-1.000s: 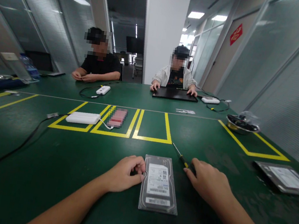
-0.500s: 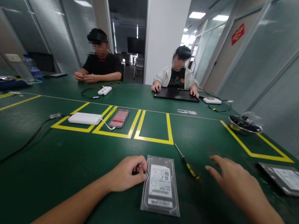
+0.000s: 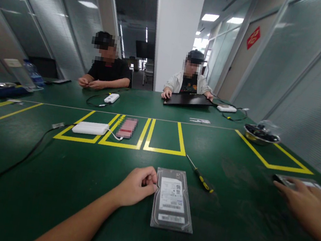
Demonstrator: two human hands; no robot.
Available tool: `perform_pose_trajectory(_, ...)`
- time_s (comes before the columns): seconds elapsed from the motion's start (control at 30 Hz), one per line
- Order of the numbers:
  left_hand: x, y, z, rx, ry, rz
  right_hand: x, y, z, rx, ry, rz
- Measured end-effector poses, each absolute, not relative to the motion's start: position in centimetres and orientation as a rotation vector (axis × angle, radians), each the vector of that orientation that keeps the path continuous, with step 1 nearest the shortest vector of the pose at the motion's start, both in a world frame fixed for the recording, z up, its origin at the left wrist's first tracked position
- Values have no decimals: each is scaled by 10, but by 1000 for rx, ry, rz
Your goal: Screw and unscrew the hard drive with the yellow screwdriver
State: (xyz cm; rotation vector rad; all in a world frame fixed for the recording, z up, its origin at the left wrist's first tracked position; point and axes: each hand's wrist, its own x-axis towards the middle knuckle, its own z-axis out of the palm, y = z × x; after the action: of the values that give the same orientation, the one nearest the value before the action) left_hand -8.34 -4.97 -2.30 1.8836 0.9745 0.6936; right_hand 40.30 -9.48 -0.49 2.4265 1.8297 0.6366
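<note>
A hard drive [image 3: 174, 195] with a white label lies flat on the green table in front of me. My left hand [image 3: 140, 186] rests at its left edge, fingers curled in and thumb and fingertips against the side. To the right, my right hand [image 3: 308, 203] is over a second hard drive [image 3: 284, 179], covering much of it. Its fingers look stretched out across the drive, slightly blurred; whether they grip it is hidden. Between the two drives lies a black and yellow screwdriver [image 3: 200, 175], its shaft pointing away and leftward.
Yellow tape outlines [image 3: 163, 150] mark the green table [image 3: 76, 196]. A white power bank [image 3: 90, 127] with a cable and a pink phone [image 3: 127, 127] lie ahead left. A metal bowl [image 3: 260, 138] of dark items stands right. Across sit two people, one holding a black panel [image 3: 187, 100].
My right hand has moved right, from the table beside the screwdriver onto the second hard drive. My left hand stays put. Across the table, the person's black panel has tilted up.
</note>
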Motion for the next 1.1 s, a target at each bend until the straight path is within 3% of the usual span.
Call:
perform_pose_trajectory(0.13, -84, -50, -22, 1884, 985, 709, 420, -90, -12, 2189, 1774, 591)
perform_pose_trajectory(1.1, -85, -50, -25, 1883, 972, 693, 416, -88, -16, 2196, 1882, 538)
